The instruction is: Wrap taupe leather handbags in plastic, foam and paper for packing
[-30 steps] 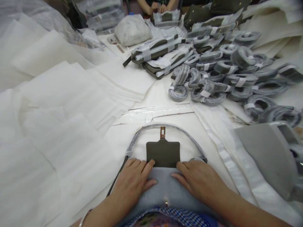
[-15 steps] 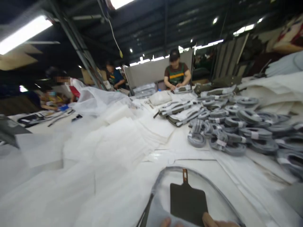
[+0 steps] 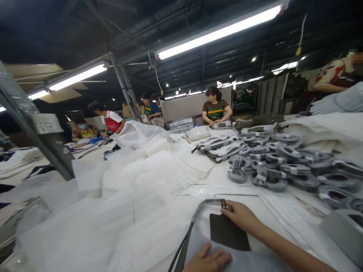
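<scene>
A dark olive flat panel (image 3: 229,232) lies at the lower middle, framed by a wrapped grey strap loop (image 3: 202,207). My right hand (image 3: 241,215) reaches in from the lower right, its thumb and fingers closed on the small buckle (image 3: 223,203) at the panel's top. Below and left of the panel, my left hand (image 3: 210,260) rests with spread fingers on a pale translucent sheet (image 3: 195,241) that covers the panel's lower part.
Thin white sheets (image 3: 136,181) spread over the left and middle of the table. Wrapped grey strap coils (image 3: 295,170) pile up at the right. Several people work beyond, one in a striped green top (image 3: 215,110). A metal post (image 3: 34,124) slants at the left.
My right hand has moved up from the panel's lower right edge to the buckle. More of my left hand shows, flat on the sheet. The camera's view has shifted.
</scene>
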`<state>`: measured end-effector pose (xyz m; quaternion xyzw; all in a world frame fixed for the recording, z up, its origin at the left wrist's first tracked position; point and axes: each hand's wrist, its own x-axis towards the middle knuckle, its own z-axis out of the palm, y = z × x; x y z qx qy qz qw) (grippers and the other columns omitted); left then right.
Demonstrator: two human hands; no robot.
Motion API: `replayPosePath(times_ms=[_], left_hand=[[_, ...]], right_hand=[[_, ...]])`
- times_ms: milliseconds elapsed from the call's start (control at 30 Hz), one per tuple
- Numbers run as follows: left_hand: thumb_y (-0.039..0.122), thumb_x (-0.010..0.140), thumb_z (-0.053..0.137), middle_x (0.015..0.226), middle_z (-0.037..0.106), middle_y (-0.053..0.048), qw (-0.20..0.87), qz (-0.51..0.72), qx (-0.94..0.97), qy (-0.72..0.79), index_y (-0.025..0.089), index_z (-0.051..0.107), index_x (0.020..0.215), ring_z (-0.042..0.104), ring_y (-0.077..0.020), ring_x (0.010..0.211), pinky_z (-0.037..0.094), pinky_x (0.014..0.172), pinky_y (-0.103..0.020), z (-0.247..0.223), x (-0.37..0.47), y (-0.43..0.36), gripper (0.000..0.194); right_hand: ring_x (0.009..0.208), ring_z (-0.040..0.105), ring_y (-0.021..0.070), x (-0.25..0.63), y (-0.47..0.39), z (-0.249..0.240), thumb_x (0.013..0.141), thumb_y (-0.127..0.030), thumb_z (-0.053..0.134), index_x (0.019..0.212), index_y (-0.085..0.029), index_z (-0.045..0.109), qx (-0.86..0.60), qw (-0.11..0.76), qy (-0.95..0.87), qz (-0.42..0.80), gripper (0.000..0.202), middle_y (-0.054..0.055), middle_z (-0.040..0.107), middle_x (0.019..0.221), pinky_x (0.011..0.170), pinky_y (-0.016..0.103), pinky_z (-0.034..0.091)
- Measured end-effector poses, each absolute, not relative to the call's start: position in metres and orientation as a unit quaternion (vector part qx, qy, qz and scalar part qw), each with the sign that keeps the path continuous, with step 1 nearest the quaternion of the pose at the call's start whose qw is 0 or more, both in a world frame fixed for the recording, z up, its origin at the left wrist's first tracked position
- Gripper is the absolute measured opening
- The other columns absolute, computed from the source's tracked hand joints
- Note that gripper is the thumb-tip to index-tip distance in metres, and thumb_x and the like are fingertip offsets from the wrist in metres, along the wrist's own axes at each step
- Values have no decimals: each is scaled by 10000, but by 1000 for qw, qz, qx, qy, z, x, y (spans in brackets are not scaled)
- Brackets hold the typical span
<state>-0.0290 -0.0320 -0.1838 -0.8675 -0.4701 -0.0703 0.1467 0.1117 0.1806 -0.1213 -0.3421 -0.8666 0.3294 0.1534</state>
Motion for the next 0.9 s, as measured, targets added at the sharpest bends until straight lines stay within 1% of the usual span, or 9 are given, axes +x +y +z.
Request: replayPosePath(times_ms=[67,133,200,300,400,533,633,767,900], left_hand=[[436,1035,403,1491,490,-18,194,-78,-866,-454,393,346,1485,505,-190,1331,405,1101,-382,-180,-32,-40,456],[438,1032,409,1517,453,-43,198,-77,-867,-450,377,339,1493,466,-206,1363,379,1117,-407,-172,-33,-48,470],[454,1021,432,1536,425,-57,155,-76,-874,-453,361,337,1500,443,-216,1379,339,1143,-422,-160,-31,-52,497],[592,960,473,1556,386,-86,45,-87,-876,-473,324,336,1513,405,-258,1401,241,1189,-465,-138,-24,-57,629],[595,958,466,1547,392,-106,-41,-92,-865,-491,281,408,1480,379,-270,1415,179,1205,-481,-122,-16,-58,612],[544,966,486,1459,509,-73,-100,-100,-852,-505,264,456,1440,444,-260,1359,128,1214,-494,-123,-13,-55,551],[525,963,504,1411,555,-72,-99,-106,-853,-502,240,470,1426,456,-262,1340,110,1216,-491,-127,-12,-56,544],[532,961,506,1410,556,-74,-87,-106,-852,-505,232,437,1447,464,-257,1330,111,1216,-484,-126,-10,-59,575],[532,960,503,1360,590,-79,-74,-114,-849,-511,224,455,1430,503,-244,1289,117,1216,-474,-126,-10,-61,564]], right_hand=[[771,679,235,111,178,-115,865,-388,540,823,-181,709,-319,153,-859,369,271,48,742,781,694,300,473],[879,699,239,119,168,-108,905,-433,518,900,-199,747,-281,170,-852,407,328,41,771,905,779,304,504],[1001,695,247,135,153,-100,917,-462,541,998,-235,771,-236,194,-846,437,333,34,770,1047,894,319,505],[1084,681,238,165,126,-92,924,-405,581,1105,-282,761,-182,204,-856,438,284,25,752,1134,984,328,492],[1119,671,210,189,102,-94,940,-261,541,1150,-280,741,-129,186,-882,414,291,20,739,1171,1011,332,496],[1132,663,171,210,85,-110,941,-133,472,1145,-247,740,-98,169,-905,378,356,26,726,1201,1028,335,499],[1140,656,165,218,80,-118,956,-144,481,1170,-247,728,-101,153,-918,352,342,33,712,1230,1025,325,503],[1166,639,173,217,76,-115,981,-191,489,1205,-235,712,-90,127,-937,313,319,50,688,1272,1033,313,494],[1183,624,192,209,68,-109,984,-210,497,1203,-230,711,-74,108,-956,263,307,60,671,1299,1036,345,490]])
